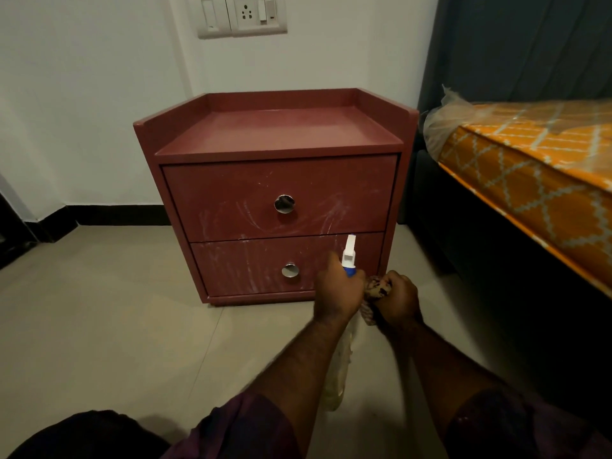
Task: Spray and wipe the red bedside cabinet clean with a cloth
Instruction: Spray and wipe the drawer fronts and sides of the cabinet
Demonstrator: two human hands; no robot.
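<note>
The red bedside cabinet stands against the white wall, with two drawers, each with a round silver knob. White smears cover both drawer fronts. My left hand grips a spray bottle whose white nozzle points up in front of the lower drawer; its pale body hangs below my wrist. Just to the right, my right hand holds a bunched patterned cloth. Both hands are close together, in front of the cabinet's lower right corner.
A bed with an orange patterned mattress in plastic wrap stands close on the right. A switch and socket plate sits on the wall above. Beige floor tiles stretch to the left and front. My knee fills the bottom left.
</note>
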